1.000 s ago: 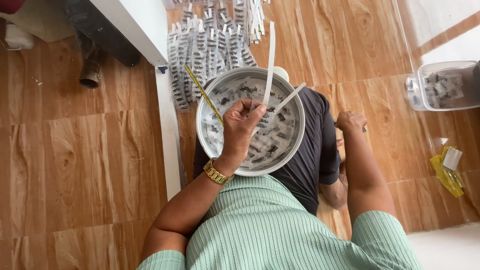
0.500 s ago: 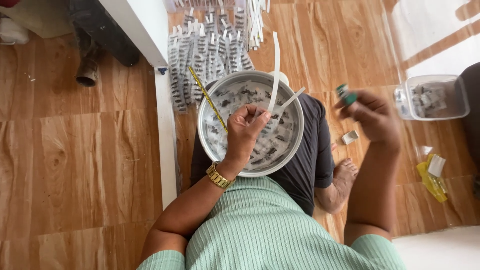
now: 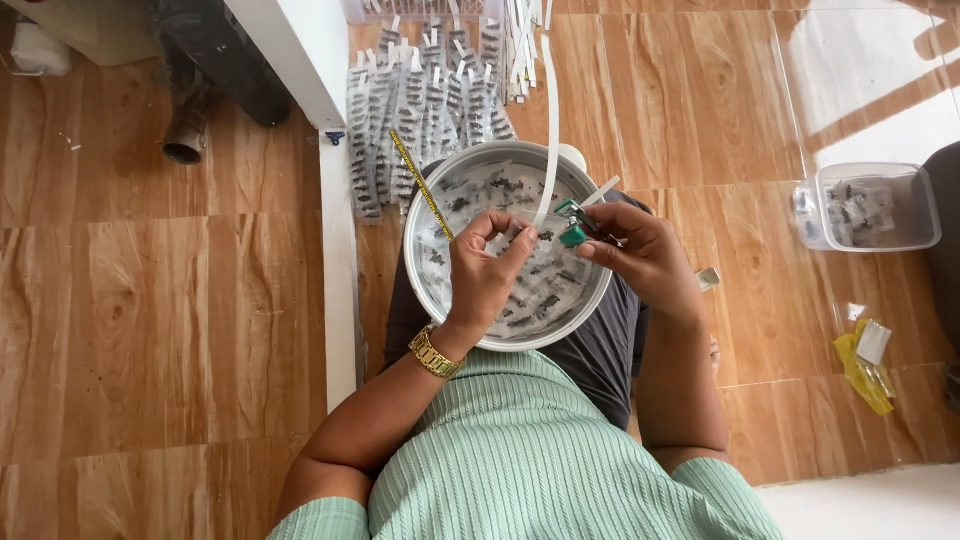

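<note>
The left hand (image 3: 484, 268) pinches a small clear packet over the round white basin (image 3: 430, 290) of little packets on the lap, while the right hand (image 3: 640, 258) beside it grips a small green stapler (image 3: 573, 226). A long white paper strip (image 3: 549, 130) and a yellow measuring tape (image 3: 420, 183) lean on the basin's rim. Beyond it, rows of filled packets (image 3: 420, 110) lie on the wooden floor (image 3: 150, 300), with a clear plastic tub (image 3: 878, 206) off to the right.

Your left hand (image 3: 485, 268) pinches a small packet over the bowl (image 3: 424, 262) | your right hand (image 3: 640, 255) grips a green stapler (image 3: 573, 226).
</note>
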